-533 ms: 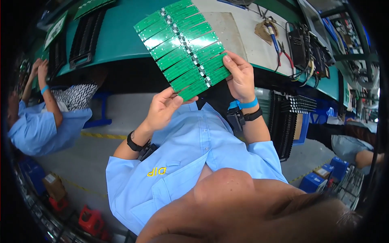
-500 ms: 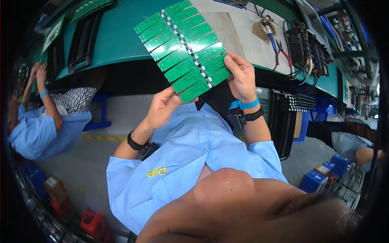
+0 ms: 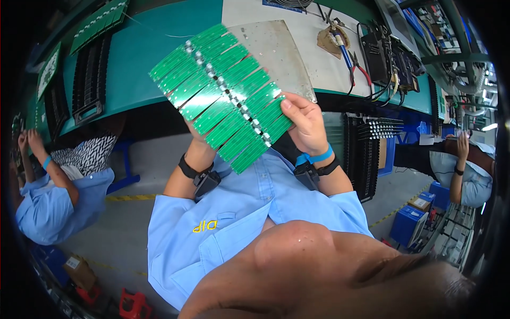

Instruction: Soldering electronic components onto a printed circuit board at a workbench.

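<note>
A green circuit board panel [image 3: 226, 98], split by slots into several long strips, is held up tilted in front of me. A row of small white and black components runs down its middle. My right hand [image 3: 306, 121] grips the right edge, thumb on the upper face and the other fingers behind. My left hand [image 3: 196, 135] is at the lower left edge, mostly behind the panel, so its fingers are hidden. Beyond the panel, a worn grey board [image 3: 289, 58] lies on the bench.
Pliers with red handles [image 3: 363, 72] and a soldering iron [image 3: 344, 53] lie at the back right. Black racks [image 3: 91, 80] stand at left, another [image 3: 361, 159] at right holding boards. A person in blue [image 3: 64, 191] works at left, another [image 3: 459, 170] at right.
The panel has come down, left and closer to me. My left hand has slipped behind it, while my right hand keeps its grip on the right edge.
</note>
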`<action>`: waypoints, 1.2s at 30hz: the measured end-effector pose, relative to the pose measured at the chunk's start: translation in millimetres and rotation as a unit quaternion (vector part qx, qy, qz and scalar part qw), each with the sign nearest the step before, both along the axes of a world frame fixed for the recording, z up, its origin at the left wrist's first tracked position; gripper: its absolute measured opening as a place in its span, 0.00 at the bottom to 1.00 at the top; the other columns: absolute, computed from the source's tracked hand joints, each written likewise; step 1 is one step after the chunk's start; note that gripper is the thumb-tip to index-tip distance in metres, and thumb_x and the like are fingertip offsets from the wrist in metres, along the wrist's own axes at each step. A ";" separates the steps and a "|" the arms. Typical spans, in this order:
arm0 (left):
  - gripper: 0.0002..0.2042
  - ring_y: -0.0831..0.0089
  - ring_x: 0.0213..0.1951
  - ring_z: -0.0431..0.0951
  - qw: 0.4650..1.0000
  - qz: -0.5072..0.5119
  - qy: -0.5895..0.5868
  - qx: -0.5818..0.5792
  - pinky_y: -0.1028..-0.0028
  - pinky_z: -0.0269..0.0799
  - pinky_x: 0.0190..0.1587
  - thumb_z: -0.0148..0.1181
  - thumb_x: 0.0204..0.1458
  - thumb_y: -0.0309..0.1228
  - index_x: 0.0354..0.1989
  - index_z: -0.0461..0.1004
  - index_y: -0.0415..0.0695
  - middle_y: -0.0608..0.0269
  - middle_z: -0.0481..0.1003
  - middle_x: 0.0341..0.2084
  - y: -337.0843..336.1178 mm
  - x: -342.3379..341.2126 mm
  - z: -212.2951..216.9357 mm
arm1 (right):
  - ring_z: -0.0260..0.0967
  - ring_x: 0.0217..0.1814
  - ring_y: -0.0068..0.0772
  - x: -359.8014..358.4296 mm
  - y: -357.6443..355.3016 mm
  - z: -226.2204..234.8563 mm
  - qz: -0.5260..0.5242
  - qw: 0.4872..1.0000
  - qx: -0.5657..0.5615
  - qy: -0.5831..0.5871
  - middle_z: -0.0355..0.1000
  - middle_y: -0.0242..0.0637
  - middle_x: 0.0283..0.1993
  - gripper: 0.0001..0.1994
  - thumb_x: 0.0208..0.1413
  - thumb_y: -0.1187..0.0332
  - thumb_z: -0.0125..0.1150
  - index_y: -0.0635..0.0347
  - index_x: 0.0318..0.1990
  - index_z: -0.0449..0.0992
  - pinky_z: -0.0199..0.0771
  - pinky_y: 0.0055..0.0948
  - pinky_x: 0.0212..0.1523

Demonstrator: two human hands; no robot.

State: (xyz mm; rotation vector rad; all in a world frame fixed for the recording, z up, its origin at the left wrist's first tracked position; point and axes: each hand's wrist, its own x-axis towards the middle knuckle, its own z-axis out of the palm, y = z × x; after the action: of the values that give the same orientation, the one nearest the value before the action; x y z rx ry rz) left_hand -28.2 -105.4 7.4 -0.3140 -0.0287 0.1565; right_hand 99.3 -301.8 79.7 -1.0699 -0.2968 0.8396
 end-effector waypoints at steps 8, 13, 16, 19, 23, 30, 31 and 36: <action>0.46 0.39 0.74 0.59 0.974 0.093 -0.018 0.204 0.40 0.58 0.73 0.40 0.66 0.66 0.80 0.48 0.39 0.40 0.55 0.76 6.8 -1.7 -2.8 | 0.81 0.53 0.29 -3.5 12.4 -9.8 0.035 0.995 -0.063 -0.070 0.82 0.43 0.54 0.18 0.72 0.70 0.60 0.72 0.63 0.75 0.81 0.29 0.57; 0.44 0.40 0.75 0.57 0.955 0.133 0.101 0.243 0.41 0.52 0.76 0.40 0.68 0.64 0.80 0.47 0.40 0.41 0.55 0.76 20.8 -8.9 -24.7 | 0.80 0.58 0.34 3.3 -5.0 -1.7 0.014 0.956 -0.165 -0.241 0.81 0.46 0.56 0.20 0.70 0.67 0.63 0.71 0.64 0.75 0.78 0.34 0.62; 0.44 0.40 0.75 0.56 0.957 0.129 0.086 0.247 0.40 0.51 0.76 0.39 0.68 0.64 0.80 0.47 0.40 0.41 0.54 0.76 24.1 -10.4 -15.2 | 0.78 0.61 0.42 24.5 -22.8 -4.2 -0.012 0.889 -0.190 -0.417 0.80 0.48 0.59 0.22 0.66 0.67 0.67 0.68 0.64 0.75 0.76 0.39 0.64; 0.45 0.41 0.75 0.55 0.948 0.142 0.090 0.269 0.40 0.50 0.76 0.39 0.68 0.64 0.80 0.48 0.39 0.41 0.53 0.77 24.6 -7.8 6.7 | 0.75 0.66 0.52 43.7 -34.1 -5.6 0.008 0.724 -0.188 -0.663 0.77 0.49 0.63 0.25 0.61 0.66 0.71 0.63 0.65 0.76 0.73 0.45 0.68; 0.45 0.40 0.77 0.52 0.951 0.121 0.038 0.280 0.39 0.49 0.76 0.39 0.67 0.66 0.80 0.47 0.40 0.42 0.50 0.78 18.0 2.5 19.9 | 0.65 0.73 0.62 40.3 -36.7 -14.2 0.005 0.543 -0.331 -0.771 0.71 0.47 0.71 0.30 0.54 0.67 0.74 0.55 0.66 0.75 0.67 0.53 0.72; 0.42 0.41 0.72 0.61 0.965 0.088 -0.047 0.242 0.41 0.57 0.74 0.38 0.69 0.64 0.77 0.55 0.40 0.43 0.60 0.74 41.6 13.7 -36.9 | 0.64 0.75 0.61 57.9 -36.9 -26.6 -0.043 0.618 -0.269 -0.737 0.69 0.47 0.73 0.28 0.60 0.74 0.68 0.54 0.68 0.74 0.62 0.57 0.74; 0.41 0.41 0.72 0.63 0.969 0.088 -0.070 0.221 0.42 0.58 0.73 0.38 0.69 0.63 0.76 0.57 0.40 0.42 0.61 0.73 45.5 15.5 -53.4 | 0.64 0.75 0.61 57.2 -38.6 -24.7 -0.032 0.621 -0.262 -0.738 0.69 0.47 0.73 0.28 0.60 0.74 0.68 0.54 0.68 0.74 0.62 0.57 0.74; 0.39 0.46 0.66 0.72 0.984 0.081 -0.093 0.129 0.45 0.67 0.69 0.37 0.70 0.64 0.71 0.67 0.40 0.44 0.71 0.65 34.6 57.6 -3.0 | 0.69 0.72 0.62 61.1 -25.6 -11.5 -0.116 0.690 -0.118 -0.705 0.73 0.49 0.68 0.28 0.55 0.82 0.62 0.54 0.65 0.76 0.65 0.58 0.73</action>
State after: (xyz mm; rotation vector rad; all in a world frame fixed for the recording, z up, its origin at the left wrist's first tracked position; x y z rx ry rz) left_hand 29.4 -70.8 4.5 -0.0657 -0.2593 0.2821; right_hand 160.4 -327.4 68.3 -1.8031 -1.3357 -0.3843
